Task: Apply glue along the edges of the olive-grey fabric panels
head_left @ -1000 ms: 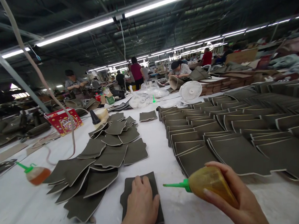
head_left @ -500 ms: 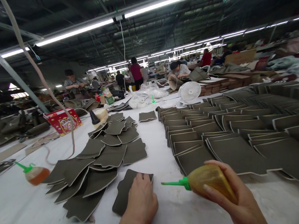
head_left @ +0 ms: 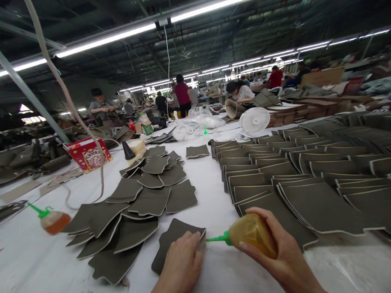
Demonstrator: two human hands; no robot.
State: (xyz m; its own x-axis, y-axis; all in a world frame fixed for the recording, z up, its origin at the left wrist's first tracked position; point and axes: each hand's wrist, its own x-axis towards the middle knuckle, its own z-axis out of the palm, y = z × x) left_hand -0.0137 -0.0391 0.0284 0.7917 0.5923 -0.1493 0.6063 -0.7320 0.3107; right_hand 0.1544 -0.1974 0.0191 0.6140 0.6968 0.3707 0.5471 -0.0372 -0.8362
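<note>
My right hand (head_left: 285, 255) is wrapped round a squeeze bottle (head_left: 250, 234) of amber liquid, tilted sideways. Its green nozzle (head_left: 218, 238) points left, the tip at the right edge of a dark olive, pale-edged panel (head_left: 171, 235). That panel lies on the white tabletop under my left hand (head_left: 183, 260), whose fingers are bent together over its right edge; the fingertips are partly hidden. Just to the left, a heap of similar panels (head_left: 149, 199) overlaps in loose layers. Rows of more panels (head_left: 316, 201) lean on one another at the right.
A second green-tipped bottle (head_left: 52, 220) stands at left. Behind it are a red box (head_left: 88, 154) and a hanging hose (head_left: 59, 90). A white fan (head_left: 254, 120) and plastic bags (head_left: 192, 126) sit farther back, with several people working beyond.
My right hand has brought the bottle leftward, so its nozzle tip now meets the panel's edge. My left hand stays on the panel. The whole view has shifted slightly.
</note>
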